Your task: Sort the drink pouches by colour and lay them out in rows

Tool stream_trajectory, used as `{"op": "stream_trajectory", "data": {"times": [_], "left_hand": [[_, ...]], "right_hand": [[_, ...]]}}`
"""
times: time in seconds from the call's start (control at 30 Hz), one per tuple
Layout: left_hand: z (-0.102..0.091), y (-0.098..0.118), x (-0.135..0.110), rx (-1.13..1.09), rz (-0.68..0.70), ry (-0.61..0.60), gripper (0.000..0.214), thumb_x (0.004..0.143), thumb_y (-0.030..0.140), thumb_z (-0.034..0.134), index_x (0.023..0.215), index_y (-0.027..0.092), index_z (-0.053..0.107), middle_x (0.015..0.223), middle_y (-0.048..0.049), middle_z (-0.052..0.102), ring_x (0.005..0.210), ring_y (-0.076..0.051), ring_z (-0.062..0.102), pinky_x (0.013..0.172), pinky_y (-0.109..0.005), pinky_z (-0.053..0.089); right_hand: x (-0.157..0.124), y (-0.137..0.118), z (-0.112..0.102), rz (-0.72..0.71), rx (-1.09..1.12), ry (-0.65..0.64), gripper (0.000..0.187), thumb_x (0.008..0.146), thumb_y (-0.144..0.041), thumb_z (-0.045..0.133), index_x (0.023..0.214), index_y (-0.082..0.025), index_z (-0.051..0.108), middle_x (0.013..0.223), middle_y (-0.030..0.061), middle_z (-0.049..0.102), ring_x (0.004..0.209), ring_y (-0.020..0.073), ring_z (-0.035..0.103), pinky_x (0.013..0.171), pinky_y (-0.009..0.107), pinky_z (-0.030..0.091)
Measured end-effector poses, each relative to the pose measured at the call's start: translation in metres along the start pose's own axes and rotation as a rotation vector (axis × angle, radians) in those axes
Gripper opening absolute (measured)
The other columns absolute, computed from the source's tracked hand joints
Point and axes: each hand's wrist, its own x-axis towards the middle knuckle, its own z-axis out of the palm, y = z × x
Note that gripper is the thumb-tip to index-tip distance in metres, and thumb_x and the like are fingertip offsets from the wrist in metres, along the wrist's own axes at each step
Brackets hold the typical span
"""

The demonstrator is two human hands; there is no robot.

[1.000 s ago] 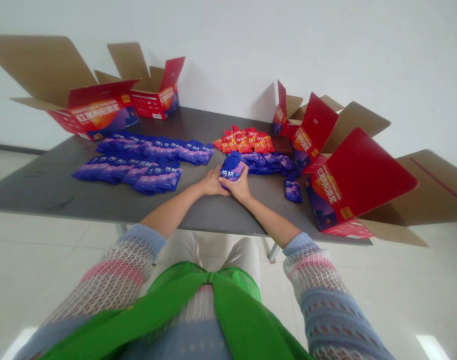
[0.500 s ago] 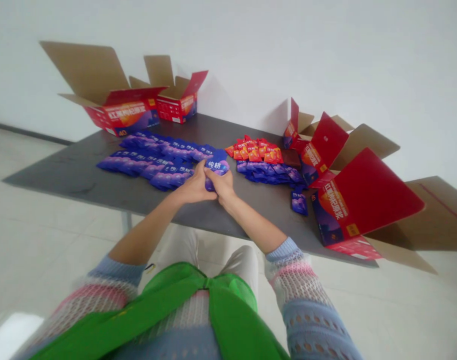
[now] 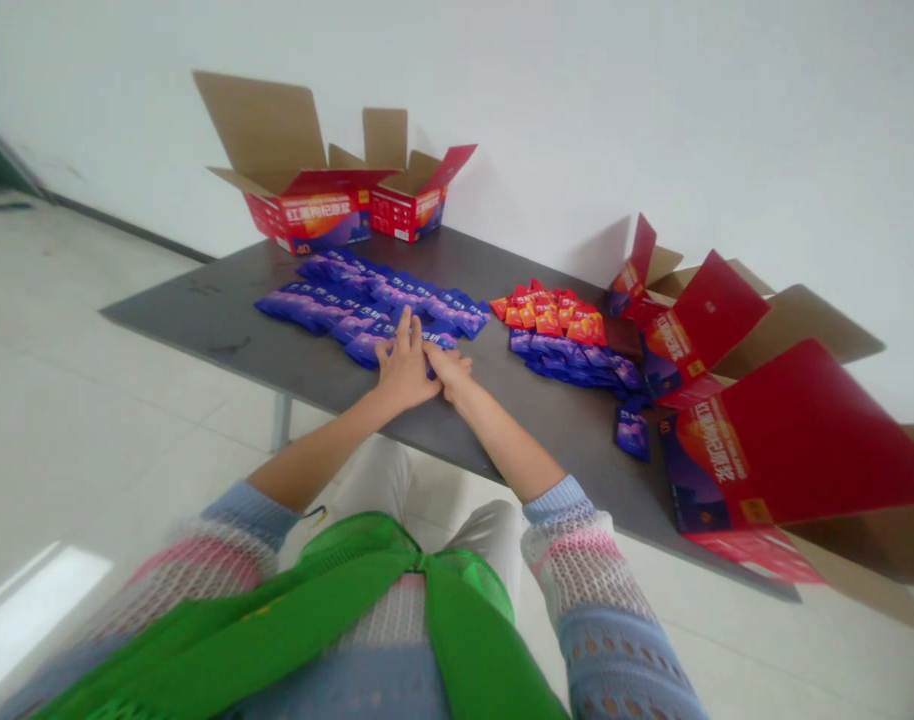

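Overlapping purple sachets (image 3: 326, 305) lie in two rows on the dark grey table (image 3: 277, 372). At the near right end of the front row, my left hand (image 3: 407, 372) rests on or just above the sachets, its fingers spread. Beside it, touching it, is my right hand (image 3: 449, 372), its fingers stretched out and partly overlapped with the left. A purple sachet (image 3: 440, 338) shows just beyond the fingers; the rest of it is hidden by the hands. Neither hand grips anything that I can see.
Red-orange sachets (image 3: 551, 312) and more purple sachets (image 3: 569, 358) are heaped to the right, beside a brown object (image 3: 623, 338). One purple sachet (image 3: 632, 432) lies apart. Open red cartons (image 3: 326, 218) stand at the back left; others (image 3: 716, 470) line the right edge.
Both hands held a purple sachet between them; they have let it go at the front row's end, and the left fingers have spread. The camera view has shifted left.
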Motion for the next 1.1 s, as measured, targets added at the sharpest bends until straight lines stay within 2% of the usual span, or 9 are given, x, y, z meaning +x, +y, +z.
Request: {"op": "stream_trajectory", "data": {"times": [0.1, 0.33, 0.53, 0.63, 0.7, 0.8, 0.87, 1.0, 1.1], "left_hand": [[0.002, 0.004, -0.003, 0.052, 0.044, -0.047, 0.105, 0.079, 0.048, 0.069, 0.163, 0.004, 0.025, 0.172, -0.0319, 0.007, 0.151, -0.048, 0.032, 0.120, -0.064, 0.021], [0.019, 0.029, 0.004, 0.070, 0.055, -0.089, 0.098, 0.081, 0.039, 0.062, 0.161, -0.006, 0.027, 0.170, -0.0334, 0.013, 0.155, -0.050, 0.024, 0.125, -0.064, -0.001], [0.025, 0.049, 0.010, 0.027, -0.016, -0.111, 0.083, 0.087, 0.043, 0.059, 0.162, 0.013, 0.038, 0.175, -0.0221, 0.010, 0.156, -0.055, 0.016, 0.115, -0.079, -0.014], [0.020, 0.041, 0.013, 0.015, 0.047, -0.102, 0.079, 0.092, 0.044, 0.055, 0.162, 0.014, 0.037, 0.175, -0.0210, 0.011, 0.156, -0.048, 0.026, 0.120, -0.076, -0.008], [0.016, 0.029, 0.015, 0.002, 0.113, -0.098, 0.073, 0.094, 0.043, 0.052, 0.159, 0.012, 0.042, 0.175, -0.0192, 0.011, 0.153, -0.043, 0.035, 0.127, -0.068, 0.007], [0.010, 0.006, 0.014, -0.038, 0.114, -0.013, 0.060, 0.096, 0.036, 0.046, 0.150, 0.011, 0.055, 0.176, -0.0158, 0.012, 0.148, -0.040, 0.045, 0.125, -0.055, 0.033], [0.006, -0.008, 0.010, -0.055, 0.110, 0.048, 0.053, 0.097, 0.033, 0.043, 0.142, 0.012, 0.061, 0.176, -0.0134, 0.014, 0.146, -0.038, 0.049, 0.120, -0.051, 0.041], [0.001, -0.022, -0.004, -0.030, 0.245, 0.036, 0.054, 0.098, 0.035, 0.044, 0.145, 0.014, 0.060, 0.176, -0.0115, 0.016, 0.153, -0.036, 0.038, 0.121, -0.051, 0.040], [0.004, -0.017, -0.009, 0.058, 0.381, -0.058, 0.069, 0.095, 0.041, 0.050, 0.159, 0.015, 0.045, 0.175, -0.0119, 0.017, 0.159, -0.037, 0.026, 0.125, -0.057, 0.030]], "right_hand": [[-0.002, -0.002, -0.009, 0.195, -0.077, -0.006, 0.064, 0.080, -0.052, 0.069, 0.134, -0.019, 0.060, 0.147, 0.0179, 0.044, 0.141, 0.0378, 0.037, 0.117, 0.057, 0.032], [-0.011, 0.025, -0.043, 0.098, 0.028, -0.013, 0.052, 0.080, -0.056, 0.071, 0.121, -0.024, 0.070, 0.157, 0.0115, 0.033, 0.148, 0.0407, 0.027, 0.121, 0.061, 0.026], [-0.025, 0.047, -0.060, 0.102, -0.036, 0.031, 0.068, 0.086, -0.066, 0.065, 0.137, -0.022, 0.062, 0.168, 0.0166, 0.023, 0.157, 0.0404, 0.014, 0.125, 0.065, 0.014], [-0.033, 0.053, -0.059, -0.026, -0.125, 0.032, 0.091, 0.086, -0.075, 0.060, 0.153, -0.015, 0.048, 0.172, 0.0219, 0.015, 0.161, 0.0409, 0.007, 0.125, 0.067, 0.010], [-0.034, 0.054, -0.055, -0.132, -0.180, -0.008, 0.100, 0.084, -0.080, 0.058, 0.157, -0.013, 0.043, 0.173, 0.0228, 0.015, 0.162, 0.0401, 0.005, 0.125, 0.068, 0.007], [-0.031, 0.051, -0.049, -0.185, -0.276, -0.116, 0.102, 0.088, -0.083, 0.045, 0.163, -0.014, 0.035, 0.174, 0.0199, 0.014, 0.163, 0.0371, 0.005, 0.126, 0.068, 0.000], [-0.026, 0.048, -0.046, -0.204, -0.327, -0.151, 0.100, 0.093, -0.081, 0.034, 0.167, -0.014, 0.023, 0.176, 0.0173, 0.006, 0.163, 0.0349, 0.004, 0.126, 0.068, -0.003], [-0.018, 0.044, -0.038, -0.317, -0.259, -0.072, 0.095, 0.099, -0.072, 0.027, 0.169, -0.013, 0.003, 0.176, 0.0149, -0.011, 0.164, 0.0299, -0.001, 0.129, 0.060, 0.006], [-0.012, 0.037, -0.030, -0.333, -0.104, 0.011, 0.083, 0.103, -0.063, 0.023, 0.168, -0.015, 0.007, 0.176, 0.0141, -0.004, 0.165, 0.0257, 0.003, 0.129, 0.052, 0.018]]}}
